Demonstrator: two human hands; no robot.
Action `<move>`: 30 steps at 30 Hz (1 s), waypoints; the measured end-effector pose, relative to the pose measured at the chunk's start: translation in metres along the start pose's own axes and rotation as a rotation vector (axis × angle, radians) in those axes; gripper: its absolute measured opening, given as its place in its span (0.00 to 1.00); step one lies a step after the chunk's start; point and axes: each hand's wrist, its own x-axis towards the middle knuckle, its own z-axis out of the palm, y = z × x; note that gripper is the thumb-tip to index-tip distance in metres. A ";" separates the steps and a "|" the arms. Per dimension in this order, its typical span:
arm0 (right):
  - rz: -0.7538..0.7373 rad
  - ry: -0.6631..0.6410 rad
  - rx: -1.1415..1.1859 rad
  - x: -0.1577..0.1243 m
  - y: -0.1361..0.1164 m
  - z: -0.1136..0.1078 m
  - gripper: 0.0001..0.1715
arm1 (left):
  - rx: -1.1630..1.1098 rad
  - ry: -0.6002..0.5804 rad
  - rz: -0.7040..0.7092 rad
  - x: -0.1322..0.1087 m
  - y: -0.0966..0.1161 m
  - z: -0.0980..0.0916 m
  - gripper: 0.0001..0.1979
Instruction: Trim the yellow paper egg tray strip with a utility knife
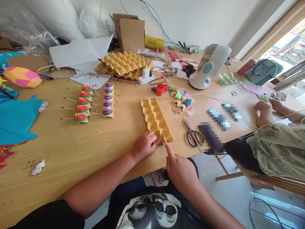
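Observation:
A yellow egg-carton strip (156, 120) with two rows of cups lies on the table in front of me. My left hand (145, 145) grips its near left corner with curled fingers. At the near end, my right hand (179, 165) holds a thin dark knife (163, 138), index finger stretched along it, and the tip touches the carton. Most of the knife is hidden inside the hand. Beyond my left hand stand painted carton caterpillars, one row red and green (83, 108), the other purple and green (108, 100), with cotton-swab-like sticks poking out.
Black-handled scissors (192, 135) lie right of the carton. Stacked yellow egg trays (124, 65), a red cup (159, 89), modelling clay packets (188, 101) and a white fan (206, 68) stand farther back. Blue sheets (20, 119) cover the left side. Another person's arm (264, 111) rests at right.

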 end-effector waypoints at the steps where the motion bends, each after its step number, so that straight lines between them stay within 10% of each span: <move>1: -0.018 -0.005 -0.007 -0.003 0.001 0.001 0.35 | -0.010 -0.002 0.000 0.000 0.000 0.000 0.08; 30: 0.006 -0.013 -0.013 0.000 -0.004 0.005 0.36 | 0.007 -0.014 0.014 -0.002 0.002 -0.001 0.11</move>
